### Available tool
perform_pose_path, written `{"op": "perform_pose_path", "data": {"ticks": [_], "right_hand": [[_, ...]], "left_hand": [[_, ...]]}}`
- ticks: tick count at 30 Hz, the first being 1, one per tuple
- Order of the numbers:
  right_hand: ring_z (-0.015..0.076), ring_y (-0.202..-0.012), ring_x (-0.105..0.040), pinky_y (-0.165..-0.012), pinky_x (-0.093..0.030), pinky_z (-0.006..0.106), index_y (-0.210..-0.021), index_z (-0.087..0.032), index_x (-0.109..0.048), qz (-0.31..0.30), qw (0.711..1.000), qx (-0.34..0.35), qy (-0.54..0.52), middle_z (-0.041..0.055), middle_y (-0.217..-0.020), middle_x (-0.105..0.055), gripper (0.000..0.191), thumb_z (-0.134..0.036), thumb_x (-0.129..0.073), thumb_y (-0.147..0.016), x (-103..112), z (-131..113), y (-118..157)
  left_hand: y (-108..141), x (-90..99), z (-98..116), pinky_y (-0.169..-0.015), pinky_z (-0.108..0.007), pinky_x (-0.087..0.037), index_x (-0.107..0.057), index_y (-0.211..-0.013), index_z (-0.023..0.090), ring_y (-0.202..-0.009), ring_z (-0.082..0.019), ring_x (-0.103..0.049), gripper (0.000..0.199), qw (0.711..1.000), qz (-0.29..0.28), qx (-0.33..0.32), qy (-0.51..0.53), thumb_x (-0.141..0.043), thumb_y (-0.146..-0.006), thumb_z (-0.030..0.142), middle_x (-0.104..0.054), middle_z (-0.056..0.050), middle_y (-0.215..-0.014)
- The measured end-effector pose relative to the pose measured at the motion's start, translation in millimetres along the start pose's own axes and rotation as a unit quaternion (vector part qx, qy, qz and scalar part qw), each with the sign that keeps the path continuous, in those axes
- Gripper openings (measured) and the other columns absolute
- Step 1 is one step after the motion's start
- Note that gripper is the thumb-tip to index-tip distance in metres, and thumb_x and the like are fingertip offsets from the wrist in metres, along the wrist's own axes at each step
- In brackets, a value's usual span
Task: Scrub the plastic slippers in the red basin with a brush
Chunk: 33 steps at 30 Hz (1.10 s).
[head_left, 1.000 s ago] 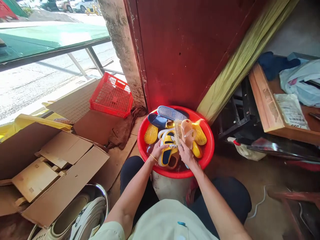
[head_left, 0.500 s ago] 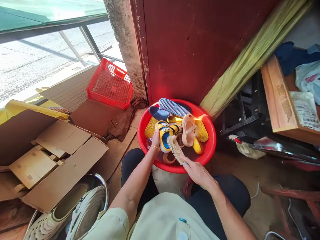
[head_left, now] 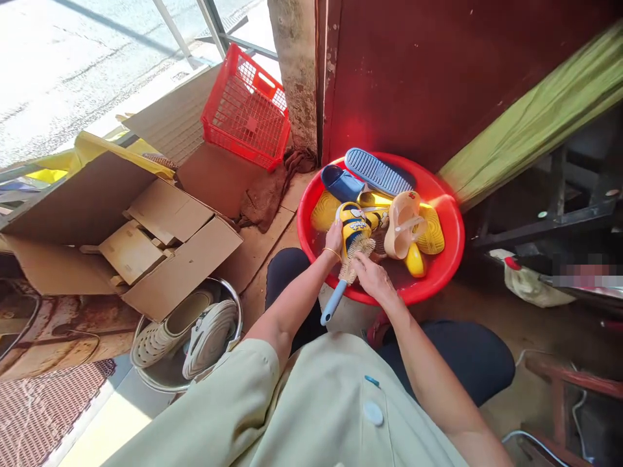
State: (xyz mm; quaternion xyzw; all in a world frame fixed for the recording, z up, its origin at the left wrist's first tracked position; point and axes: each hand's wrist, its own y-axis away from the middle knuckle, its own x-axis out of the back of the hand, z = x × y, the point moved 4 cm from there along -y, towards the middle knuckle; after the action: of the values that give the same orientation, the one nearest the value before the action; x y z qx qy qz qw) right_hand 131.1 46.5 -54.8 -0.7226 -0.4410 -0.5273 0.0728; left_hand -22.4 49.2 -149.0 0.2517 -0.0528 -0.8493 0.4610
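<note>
My left hand point(head_left: 333, 238) grips the near left side of a yellow and dark blue cartoon slipper point(head_left: 354, 217) inside a red basin point(head_left: 307, 241). My right hand point(head_left: 374, 275) has its fingers round the bristled head of a scrub brush point(head_left: 333, 302), whose light blue handle sticks out toward me over the rim. The bristles lie at the slipper's opening. Around these are blue slippers point(head_left: 377, 170), a beige clog point(head_left: 403, 226) tilted up, and yellow slippers point(head_left: 431, 230). Dark water shows in the basin, hiding its bottom.
Left of me stands an open cardboard box point(head_left: 182, 269) with wooden pieces in it. A metal bowl point(head_left: 238, 318) holds pale shoes point(head_left: 211, 337). Behind lie a red crate point(head_left: 246, 113) and a brown cloth point(head_left: 265, 198). A dark red panel point(head_left: 403, 84) rises behind the basin.
The view has shifted, so the basin sits higher and further right. My right hand has moved up to the brush's head, and the handle now points down-left. My left hand keeps its hold.
</note>
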Motion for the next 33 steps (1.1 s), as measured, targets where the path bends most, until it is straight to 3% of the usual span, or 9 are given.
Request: {"op": "perform_pose_path", "data": {"ticks": [3, 5, 7, 10, 15, 21, 28, 30, 33], "right_hand": [[0.0327, -0.112, -0.064, -0.087, -0.05, 0.038, -0.156, -0.019, -0.031, -0.008, 0.999, -0.049, 0.017, 0.0182, -0.13, -0.062, 0.077, -0.061, -0.047, -0.092, -13.9, -8.5, 10.4], [0.0337, -0.109, -0.065, -0.088, -0.05, 0.04, -0.16, -0.018, -0.018, -0.016, 0.998, -0.06, 0.028, 0.0203, -0.133, -0.058, 0.087, -0.053, -0.055, -0.089, -20.7, -10.5, 13.8], [0.0321, -0.108, -0.065, -0.09, -0.05, 0.041, -0.161, -0.021, -0.014, -0.013, 0.999, -0.047, 0.016, 0.0186, -0.133, -0.057, 0.082, -0.04, -0.052, -0.091, -22.7, -5.0, 14.7], [0.0299, -0.115, -0.062, -0.098, -0.048, 0.041, -0.16, -0.026, -0.018, -0.011, 0.999, -0.012, -0.032, 0.0138, -0.136, -0.059, 0.075, -0.03, -0.047, -0.092, -18.6, 16.5, 13.2], [0.0267, -0.122, -0.058, -0.103, -0.046, 0.039, -0.156, -0.029, -0.033, -0.044, 0.996, 0.0, -0.079, 0.0058, -0.141, -0.059, 0.07, -0.022, -0.05, -0.088, -7.5, 47.9, 4.4], [0.0253, -0.118, -0.061, -0.102, -0.047, 0.038, -0.15, -0.025, -0.045, -0.049, 0.997, -0.015, -0.065, 0.0042, -0.133, -0.065, 0.063, -0.02, -0.053, -0.088, -1.6, 32.5, -10.1], [0.0238, -0.12, -0.059, -0.105, -0.045, 0.037, -0.147, -0.025, -0.05, -0.074, 0.983, 0.086, -0.142, 0.0017, -0.139, -0.061, 0.059, -0.023, -0.051, -0.088, 11.8, 32.9, 0.2], [0.0242, -0.117, -0.061, -0.103, -0.046, 0.038, -0.144, -0.023, -0.054, -0.045, 0.983, 0.09, -0.154, 0.0036, -0.135, -0.064, 0.057, -0.024, -0.052, -0.087, 17.3, 30.6, -16.1], [0.0289, -0.113, -0.061, -0.1, -0.047, 0.043, -0.139, -0.018, -0.057, 0.058, 0.992, 0.042, -0.108, 0.0117, -0.125, -0.068, 0.053, -0.029, -0.052, -0.087, 22.2, 21.7, -42.9]], "left_hand": [[-2.5, 0.9, 2.1, -0.105, -0.04, -0.046, -0.067, -0.106, 0.016, -0.116, -0.024, -0.061, 0.036, 0.998, 0.02, -0.028, -0.044, -0.054, -0.094, 0.047, -0.069, -0.01, -0.118], [-3.9, 2.8, 4.1, -0.108, -0.04, -0.043, -0.066, -0.109, 0.017, -0.121, -0.024, -0.058, 0.037, 0.996, 0.034, -0.043, -0.064, -0.052, -0.095, 0.048, -0.069, -0.01, -0.119], [-5.8, 7.1, 7.0, -0.111, -0.039, -0.039, -0.066, -0.111, 0.017, -0.126, -0.022, -0.055, 0.037, 0.993, 0.059, -0.062, -0.081, -0.049, -0.097, 0.047, -0.067, -0.01, -0.123], [-9.7, 11.1, 10.2, -0.113, -0.037, -0.036, -0.065, -0.114, 0.016, -0.129, -0.022, -0.053, 0.04, 0.99, 0.068, -0.084, -0.09, -0.044, -0.1, 0.047, -0.064, -0.011, -0.129], [-10.4, 5.1, 9.5, -0.11, -0.038, -0.039, -0.066, -0.106, 0.015, -0.12, -0.024, -0.057, 0.044, 0.988, 0.046, -0.098, -0.108, -0.044, -0.099, 0.053, -0.067, -0.01, -0.117], [-7.8, -0.3, 8.4, -0.105, -0.039, -0.041, -0.063, -0.099, 0.013, -0.113, -0.022, -0.06, 0.042, 0.987, 0.025, -0.116, -0.109, -0.047, -0.098, 0.052, -0.066, -0.008, -0.107], [-7.1, 4.8, 10.8, -0.105, -0.032, -0.042, -0.065, -0.099, 0.014, -0.112, -0.018, -0.061, 0.038, 0.982, 0.068, -0.093, -0.151, -0.04, -0.102, 0.043, -0.067, -0.009, -0.112], [-2.9, -0.2, 10.8, -0.102, -0.031, -0.045, -0.067, -0.103, 0.015, -0.109, -0.018, -0.062, 0.038, 0.985, 0.036, -0.071, -0.154, -0.041, -0.102, 0.043, -0.069, -0.009, -0.114], [4.5, -4.6, 12.8, -0.101, -0.032, -0.046, -0.068, -0.106, 0.013, -0.109, -0.019, -0.063, 0.039, 0.985, 0.007, -0.048, -0.167, -0.043, -0.102, 0.043, -0.07, -0.009, -0.114]]}}
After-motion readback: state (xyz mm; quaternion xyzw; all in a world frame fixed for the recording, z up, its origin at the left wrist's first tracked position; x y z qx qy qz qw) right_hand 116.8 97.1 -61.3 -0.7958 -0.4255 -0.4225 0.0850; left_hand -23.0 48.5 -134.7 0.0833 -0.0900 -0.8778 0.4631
